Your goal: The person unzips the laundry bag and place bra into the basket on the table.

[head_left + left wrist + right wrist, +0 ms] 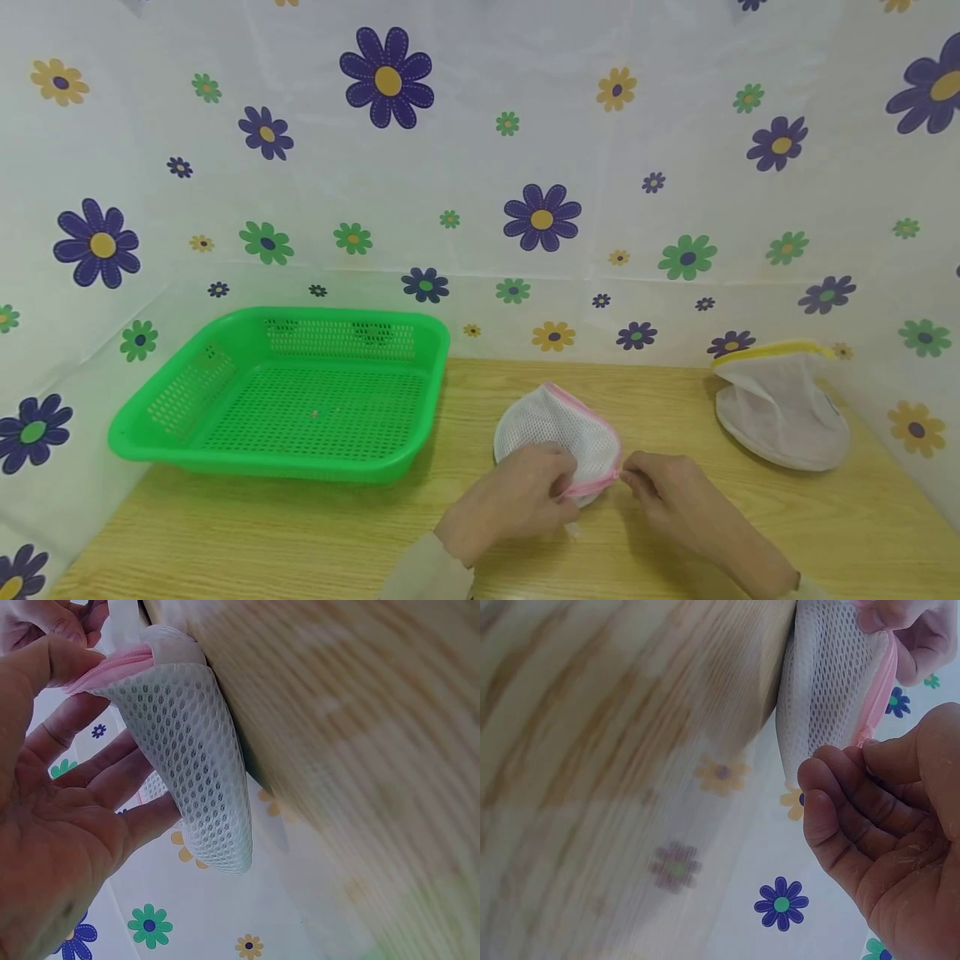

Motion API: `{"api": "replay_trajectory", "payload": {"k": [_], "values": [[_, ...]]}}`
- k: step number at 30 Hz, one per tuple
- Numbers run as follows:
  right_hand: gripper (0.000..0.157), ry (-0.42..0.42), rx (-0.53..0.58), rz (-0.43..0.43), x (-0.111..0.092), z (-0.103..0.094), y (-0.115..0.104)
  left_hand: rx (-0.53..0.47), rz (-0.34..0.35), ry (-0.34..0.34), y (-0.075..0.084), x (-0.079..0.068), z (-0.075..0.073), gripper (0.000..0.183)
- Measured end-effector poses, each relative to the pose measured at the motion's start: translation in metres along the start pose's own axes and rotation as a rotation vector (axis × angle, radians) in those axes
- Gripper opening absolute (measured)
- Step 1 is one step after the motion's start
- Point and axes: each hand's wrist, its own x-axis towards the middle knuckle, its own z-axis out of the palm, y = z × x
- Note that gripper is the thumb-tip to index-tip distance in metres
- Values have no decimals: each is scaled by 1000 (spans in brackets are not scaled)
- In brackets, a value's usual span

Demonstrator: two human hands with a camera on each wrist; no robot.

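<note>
Left hand point(517, 493) pinched the pink zip edge of the white mesh bag point(528, 421), right hand point(675, 498) nipped the zip's end at the corner! The bag sat mid-bench point(337, 537), contents impossible to tell; leftward, the green basket point(300, 470) showed its perforated floor; far right slumped a yellow-zipped bag point(780, 408).

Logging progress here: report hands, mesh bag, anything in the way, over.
Left hand pinches white mesh bag at its pink zipper. Right hand pinches the zipper's end. Nothing visibly blocking; green basket and yellow-zippered bag sit apart.
</note>
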Motion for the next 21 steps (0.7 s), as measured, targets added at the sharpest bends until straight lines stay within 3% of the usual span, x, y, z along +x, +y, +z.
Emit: {"api": "replay_trajectory", "payload": {"k": [16, 21], "values": [[11, -3, -7, 42, 1, 0, 1, -62, -8, -19, -8, -2, -1, 32], [13, 34, -22, 19, 1, 0, 2, -54, -1, -22, -9, -2, -1, 32]]}}
